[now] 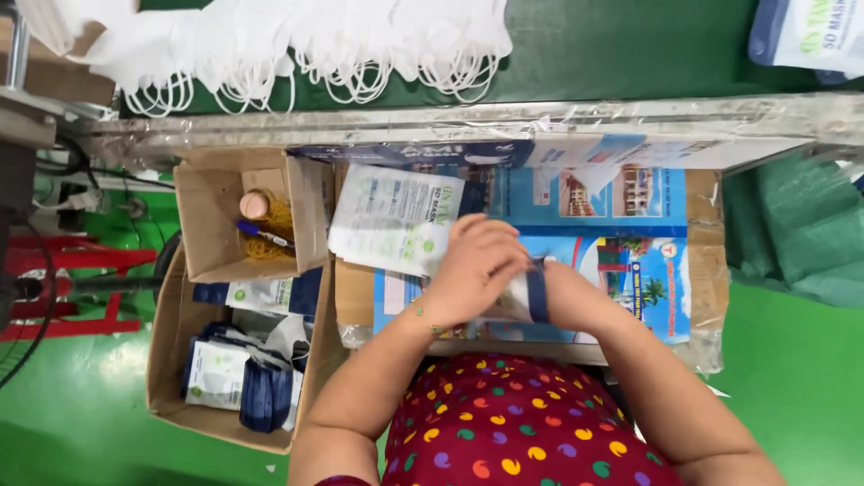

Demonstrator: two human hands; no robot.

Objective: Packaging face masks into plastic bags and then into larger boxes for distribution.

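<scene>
Best kept flat on the near work board [693, 261]: white-and-blue mask pouch [531, 292] pinched between left hand [472, 270], curled on top, and right hand [562, 297], mostly hidden beneath.

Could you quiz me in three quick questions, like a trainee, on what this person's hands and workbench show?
1. True or false: the left hand lies over a white pouch that both hands hold.
2. What lies in a pile on the green belt at the top? A) white masks B) gloves C) bottles
3. Which cardboard box holds the blue pen, the small box or the big box below it?

Key: 1 true. 2 A, white masks. 3 the small box; the right hand is far from it.
</scene>
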